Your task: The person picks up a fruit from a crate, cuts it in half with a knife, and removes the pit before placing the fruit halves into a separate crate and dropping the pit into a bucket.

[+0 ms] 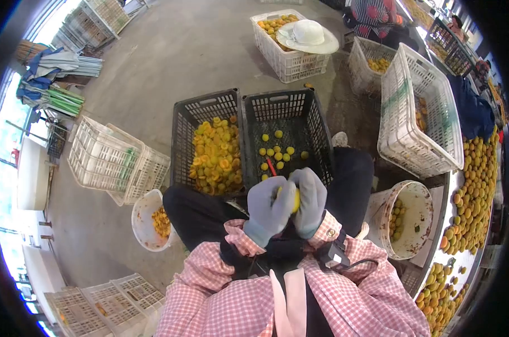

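Both my hands wear grey gloves and meet over the near edge of the black crates. My left hand (267, 206) has its fingers wrapped round a yellow-green fruit (295, 200), with a red-handled tool (272, 167) sticking up beside its fingertips. Pressed against the same fruit from the right is my right hand (310, 197), its fingers closed. Halved orange-yellow fruit (216, 149) fills much of the left black crate (178, 132). In the right black crate (322, 135) lie several whole yellow-green fruits (278, 156).
A white bucket (140, 222) with orange pieces stands left, a larger bucket (384, 224) with fruit right. White crates (105, 154) surround me; a hat (309, 35) rests on one ahead. Fruit covers the right-hand table (441, 250). People sit at the upper right.
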### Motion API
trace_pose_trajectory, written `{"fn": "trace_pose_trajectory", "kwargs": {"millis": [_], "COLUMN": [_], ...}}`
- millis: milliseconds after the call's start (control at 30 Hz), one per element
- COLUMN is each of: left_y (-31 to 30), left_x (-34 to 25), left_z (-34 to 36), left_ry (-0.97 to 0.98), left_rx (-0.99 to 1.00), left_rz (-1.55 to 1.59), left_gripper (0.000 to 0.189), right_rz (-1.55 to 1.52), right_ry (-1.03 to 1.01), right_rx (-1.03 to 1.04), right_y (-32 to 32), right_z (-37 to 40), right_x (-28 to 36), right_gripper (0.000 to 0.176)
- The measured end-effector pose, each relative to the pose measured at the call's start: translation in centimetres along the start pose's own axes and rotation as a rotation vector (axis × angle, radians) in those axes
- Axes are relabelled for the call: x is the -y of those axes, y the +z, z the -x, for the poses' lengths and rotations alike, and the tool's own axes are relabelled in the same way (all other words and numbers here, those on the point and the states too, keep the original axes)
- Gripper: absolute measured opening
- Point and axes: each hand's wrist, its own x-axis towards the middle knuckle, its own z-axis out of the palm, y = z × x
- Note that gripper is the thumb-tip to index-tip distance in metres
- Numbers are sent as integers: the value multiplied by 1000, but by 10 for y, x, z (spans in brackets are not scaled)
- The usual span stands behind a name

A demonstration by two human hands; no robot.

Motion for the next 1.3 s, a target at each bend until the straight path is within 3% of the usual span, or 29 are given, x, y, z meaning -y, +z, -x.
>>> {"fn": "trace_pose_trajectory", "kwargs": {"millis": [67,100,133,200,233,333,367,400,500,600,633,700,733,800,833,867,933,1000,1033,1067,1133,1200,1300], "left_y": [0,-5,-13,-25,-32,-62,-70,-75,-84,-85,-85,-80,-79,-76,-75,-73,-66,-63,-62,-61,-61,-60,-57], "left_x": [-1,12,33,60,73,120,135,142,155,171,171,177,180,188,191,193,194,191,191,190,192,195,199], "left_z": [-9,-12,0,2,1,2,6,7,24,33,32,33,35,37,37,36,27,15,12,10,6,5,2], "left_ry": [-944,-943,-936,-931,-977,-1245,-1317,-1390,-1464,-1457,-1468,-1475,-1465,-1501,-1494,-1486,-1540,-1418,-1429,-1449,-1635,-1646,-1670], "left_rx": [143,216,231,182,93,-170,-214,-258,-158,-31,-38,-47,-50,-67,-53,-41,-91,68,51,33,25,117,123], "left_rz": [596,491,795,1348,1293,1101,1089,1076,929,972,983,985,990,1016,1032,1045,1019,804,838,812,802,816,894], "left_gripper": [29,38,45,52,55,73,77,82,78,70,63,61,60,55,53,50,47,48,48,48,48,47,44], "right_rz": [-197,-461,-463,-816,-864,-730,-777,-776,-694,-239,-240,206,207,806,1022,1016,1181,1234,1219,1200,1271,1299,1358], "right_ry": [374,505,502,673,667,771,720,725,893,907,923,1103,1123,922,697,715,973,994,1014,1032,1111,1110,1068], "right_rx": [-30,181,181,170,317,165,289,287,143,131,129,3,4,524,663,677,769,800,688,579,640,519,496], "right_y": [-3,-15,-17,-23,-31,-38,-48,-50,-61,-93,-93,-95,-107,-135,-132,-128,-114,-116,-112,-107,-89,-81,-67], "right_z": [-12,-19,-22,-23,-25,-32,-34,-41,-66,-93,-101,-114,-113,-104,-101,-100,-101,-87,-82,-79,-89,-90,-95], "right_x": [-7,-14,-18,-26,-32,-41,-55,-55,-69,-136,-152,-188,-226,-306,-315,-326,-342,-386,-396,-408,-416,-426,-431], "right_gripper": [41,46,46,52,51,50,50,50,33,19,19,19,19,25,32,32,38,41,42,44,44,44,44]}}
